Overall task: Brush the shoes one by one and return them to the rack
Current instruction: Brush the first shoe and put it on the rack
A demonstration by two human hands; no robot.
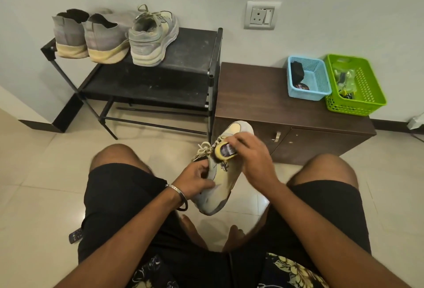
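Observation:
Between my knees I hold a pale yellow and grey sneaker (223, 180), toe pointing away from me. My left hand (197, 180) grips it at the collar near the heel. My right hand (251, 157) grips a yellow-edged shoe brush (224, 150) and presses it on the sneaker's laces and tongue. On the top shelf of the black shoe rack (190, 56) stand the matching sneaker (151, 37) and two grey slip-on shoes (70, 33) (105, 37), heels toward me.
A low brown cabinet (257, 102) stands right of the rack, carrying a blue basket (308, 78) and a green basket (354, 83). A wall socket (261, 14) is above it. A remote (75, 235) lies on the tiled floor by my left thigh.

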